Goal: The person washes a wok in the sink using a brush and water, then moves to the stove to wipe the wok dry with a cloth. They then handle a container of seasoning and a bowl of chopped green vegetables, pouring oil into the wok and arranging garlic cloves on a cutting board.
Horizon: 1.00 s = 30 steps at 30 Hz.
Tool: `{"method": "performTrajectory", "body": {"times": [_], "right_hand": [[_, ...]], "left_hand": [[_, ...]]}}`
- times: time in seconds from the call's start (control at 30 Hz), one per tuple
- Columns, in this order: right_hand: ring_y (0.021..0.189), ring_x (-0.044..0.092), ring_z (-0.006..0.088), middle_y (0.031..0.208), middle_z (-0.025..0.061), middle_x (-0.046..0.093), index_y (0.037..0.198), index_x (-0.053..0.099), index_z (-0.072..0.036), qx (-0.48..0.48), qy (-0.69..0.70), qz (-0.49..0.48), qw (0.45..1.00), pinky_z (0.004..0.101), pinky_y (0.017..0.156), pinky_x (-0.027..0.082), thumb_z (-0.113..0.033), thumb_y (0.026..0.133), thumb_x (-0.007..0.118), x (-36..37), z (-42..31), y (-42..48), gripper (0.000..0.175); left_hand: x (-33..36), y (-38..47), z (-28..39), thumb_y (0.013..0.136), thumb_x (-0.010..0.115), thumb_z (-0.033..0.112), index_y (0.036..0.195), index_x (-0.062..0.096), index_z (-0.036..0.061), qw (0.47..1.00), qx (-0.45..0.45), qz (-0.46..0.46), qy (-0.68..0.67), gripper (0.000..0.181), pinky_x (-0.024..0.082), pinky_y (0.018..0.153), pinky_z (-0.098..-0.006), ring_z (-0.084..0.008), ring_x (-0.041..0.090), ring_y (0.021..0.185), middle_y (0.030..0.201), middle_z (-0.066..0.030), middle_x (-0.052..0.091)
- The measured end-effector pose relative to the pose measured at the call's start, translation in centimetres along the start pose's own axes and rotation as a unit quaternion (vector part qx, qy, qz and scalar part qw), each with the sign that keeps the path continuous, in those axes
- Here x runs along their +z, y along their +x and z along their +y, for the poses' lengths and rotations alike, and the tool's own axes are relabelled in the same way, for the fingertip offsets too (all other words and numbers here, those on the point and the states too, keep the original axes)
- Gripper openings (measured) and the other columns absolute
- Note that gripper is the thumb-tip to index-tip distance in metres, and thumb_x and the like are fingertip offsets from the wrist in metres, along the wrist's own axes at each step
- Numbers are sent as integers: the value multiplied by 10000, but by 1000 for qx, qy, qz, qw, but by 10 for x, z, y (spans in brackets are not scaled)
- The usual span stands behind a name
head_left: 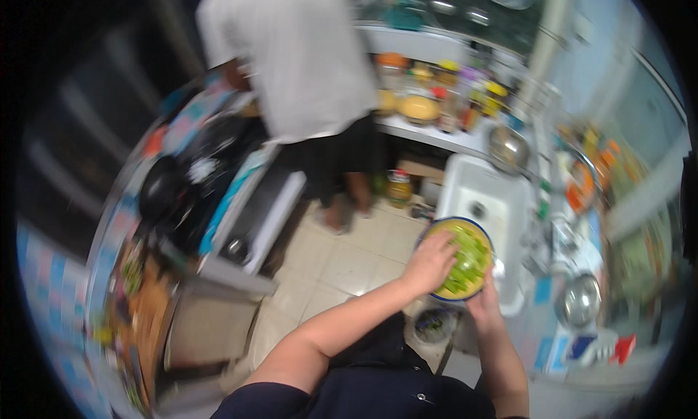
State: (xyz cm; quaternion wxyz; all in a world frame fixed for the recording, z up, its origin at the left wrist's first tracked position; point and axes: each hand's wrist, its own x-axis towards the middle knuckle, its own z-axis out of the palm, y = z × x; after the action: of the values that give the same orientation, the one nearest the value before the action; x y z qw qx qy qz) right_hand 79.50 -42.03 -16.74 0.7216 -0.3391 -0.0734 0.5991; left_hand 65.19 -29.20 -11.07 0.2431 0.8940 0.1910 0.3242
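Note:
A yellow bowl with a blue rim is held before me, over the near left edge of the white sink. Cut green vegetables, pale to bright green, fill it. My right hand grips the bowl from its lower right side, with part of the fingers hidden under it. My left hand reaches across the left rim, its fingertips on the greens. Blur hides whether those fingers pinch any pieces or grip the rim. The sink's drain shows beyond the bowl.
A person in a white shirt stands ahead at the left counter, near a black wok. A metal pan sits at the sink's far corner. On the right counter is a metal bowl. A cooking-oil bottle stands on the floor.

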Motion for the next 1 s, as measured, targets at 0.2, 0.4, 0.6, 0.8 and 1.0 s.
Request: {"method": "performTrajectory", "body": {"times": [0.2, 0.4, 0.6, 0.8, 1.0], "right_hand": [[1238, 392, 249, 1378, 85, 372, 1358, 308, -92, 122, -44, -126, 984, 404, 1020, 339, -520, 898, 370, 101, 76, -13, 632], [1203, 436, 262, 1346, 115, 408, 1341, 321, -53, 285, -98, -222, 927, 409, 986, 384, -536, 892, 341, 197, 211, -28, 660], [1178, 460, 262, 1322, 136, 424, 1334, 320, -49, 384, -163, -309, 855, 417, 954, 418, -585, 863, 332, 310, 382, -65, 714], [1132, 494, 255, 1279, 128, 467, 1314, 355, -57, 475, -221, -333, 784, 395, 891, 465, -629, 834, 338, 419, 545, -86, 747], [1110, 468, 171, 1272, 74, 465, 1319, 365, -63, 404, -300, -366, 783, 307, 876, 433, -539, 904, 347, 518, 614, -98, 632]], "left_hand": [[-127, -123, -2, 769, 545, 23, 1147, 510, 47, 986, -50, 123, 104, 381, 343, 1014, -438, -315, 490, 1099, 1146, -140, 526], [-239, -274, 10, 804, 552, 100, 1208, 469, 46, 895, -277, 295, 190, 415, 380, 948, -427, -329, 495, 1055, 1154, -178, 453], [-350, -475, -8, 888, 470, 261, 1241, 369, -25, 800, -554, 229, 17, 465, 486, 716, -365, -254, 592, 839, 999, -184, 538], [-463, -592, 2, 902, 370, 202, 1149, 361, -30, 684, -607, 367, -168, 339, 463, 436, -259, -166, 605, 566, 789, -138, 605], [-521, -674, -61, 881, 337, 127, 1116, 326, -45, 618, -585, 496, -171, 292, 459, 395, -269, -174, 594, 507, 723, -147, 596]]}}
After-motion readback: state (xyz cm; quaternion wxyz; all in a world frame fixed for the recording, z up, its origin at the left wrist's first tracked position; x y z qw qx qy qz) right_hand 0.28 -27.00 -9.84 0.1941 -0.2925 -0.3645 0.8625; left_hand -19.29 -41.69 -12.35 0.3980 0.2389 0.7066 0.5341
